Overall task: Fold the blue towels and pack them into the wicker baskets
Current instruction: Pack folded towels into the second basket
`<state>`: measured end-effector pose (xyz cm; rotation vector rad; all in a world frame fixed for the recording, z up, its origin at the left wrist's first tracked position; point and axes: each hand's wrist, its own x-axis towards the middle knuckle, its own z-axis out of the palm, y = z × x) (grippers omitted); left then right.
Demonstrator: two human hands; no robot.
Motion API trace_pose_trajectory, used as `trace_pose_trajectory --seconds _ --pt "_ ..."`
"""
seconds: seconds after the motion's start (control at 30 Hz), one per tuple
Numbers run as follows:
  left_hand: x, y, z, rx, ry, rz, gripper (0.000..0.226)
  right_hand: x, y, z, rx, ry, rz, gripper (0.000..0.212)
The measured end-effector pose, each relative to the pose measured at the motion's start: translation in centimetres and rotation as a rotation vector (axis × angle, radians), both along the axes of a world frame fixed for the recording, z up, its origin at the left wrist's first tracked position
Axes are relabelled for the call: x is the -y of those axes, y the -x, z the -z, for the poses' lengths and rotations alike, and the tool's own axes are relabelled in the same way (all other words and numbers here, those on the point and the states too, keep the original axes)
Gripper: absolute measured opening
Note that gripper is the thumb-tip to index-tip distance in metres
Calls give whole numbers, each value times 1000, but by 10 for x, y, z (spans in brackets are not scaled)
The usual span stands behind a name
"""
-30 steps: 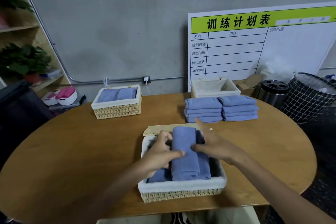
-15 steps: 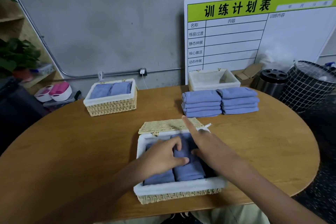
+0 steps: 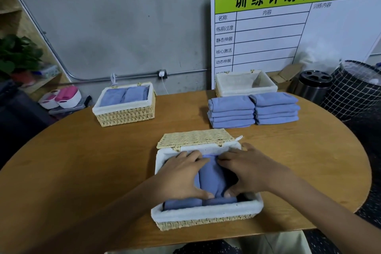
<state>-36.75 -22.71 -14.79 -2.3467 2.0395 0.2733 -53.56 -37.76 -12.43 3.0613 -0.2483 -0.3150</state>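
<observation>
The worktop [image 3: 103, 161] is a rounded wooden oval, and I keep each lot in its own area so nothing gets mixed up. At the far right edge sits an empty lined basket [image 3: 245, 84], waiting its turn, I judge, with the two stacks of folded towels [image 3: 253, 109] just in front of it, close enough to draw from. Toward the far left edge stands the packed basket [image 3: 123, 107], two towels side by side inside it, set well apart from my work because it seems finished.

The near basket [image 3: 206, 212] sits at the near edge, right in front of me, its woven lid [image 3: 195, 138] lying flat behind it so the opening is free. Blue towels lie in its bottom, and the top towel [image 3: 210, 179] rests on them in the middle.

My left hand [image 3: 181, 175] and right hand [image 3: 251, 169] flank that towel, fingers spread flat and thumbs hooked at its near end, pressing it down and squeezing it narrow so it beds in snugly below the white liner.
</observation>
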Motion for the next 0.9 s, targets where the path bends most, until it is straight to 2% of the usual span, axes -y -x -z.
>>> trace_pose_trajectory --seconds 0.1,0.33,0.47,0.53,0.6,0.67,0.7,0.8,0.9 --pt "-4 -5 -5 -61 -27 -10 105 2 2 3 -9 -40 13 79" --pt "-2 7 9 87 -6 -38 101 -10 -3 11 25 55 27 79" --pt "-2 10 1 63 -58 -21 95 -11 -1 8 60 26 8 74" --pt "3 6 -18 -9 -131 4 85 -3 5 -4 132 -101 -6 70" --pt "17 -5 -51 -157 -173 20 54 14 13 -24 262 -301 -9 56" --pt "42 -21 -86 -337 -112 -24 18 38 17 -41 435 -452 22 40" --pt "59 -30 -100 -348 -31 -57 13 51 16 -45 533 -483 62 35" --pt "125 -64 -112 -238 207 -125 19 100 -3 -37 688 -425 231 31" --pt "194 -89 -90 -197 234 -166 21 138 -27 -11 652 -459 405 33"
